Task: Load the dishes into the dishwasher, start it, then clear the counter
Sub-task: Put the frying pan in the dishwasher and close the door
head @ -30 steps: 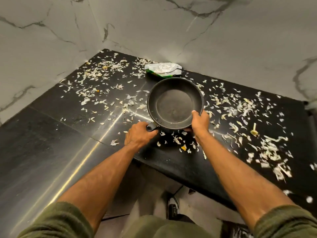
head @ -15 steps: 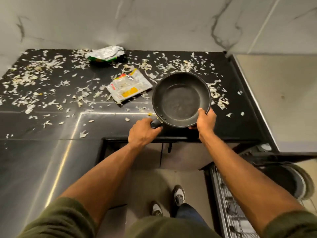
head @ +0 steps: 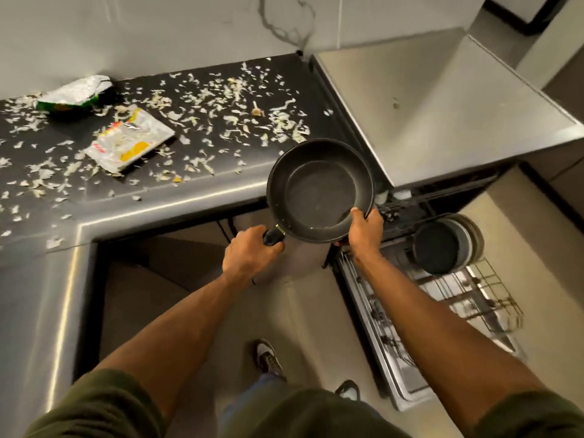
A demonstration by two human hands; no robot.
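Note:
A black frying pan (head: pixel 320 191) hangs in the air past the front edge of the black counter (head: pixel 196 188), just left of the open dishwasher. My left hand (head: pixel 249 252) grips its short black handle. My right hand (head: pixel 365 230) pinches the pan's near right rim, thumb inside. Below and to the right, the pulled-out dishwasher rack (head: pixel 442 298) holds a dark pan or bowl and plates (head: pixel 442 245) standing on edge.
Vegetable peelings (head: pixel 221 99) are strewn over the counter, with a torn white and yellow packet (head: pixel 131 140) and a crumpled green and silver packet (head: pixel 74 96). A steel appliance top (head: pixel 442 99) adjoins the counter on the right. My shoes (head: pixel 268 358) stand on the beige floor.
The pan has been carried right, off the counter and toward the dishwasher. The view has swung right and down, bringing the open rack and appliance top into sight. Both hands keep their hold.

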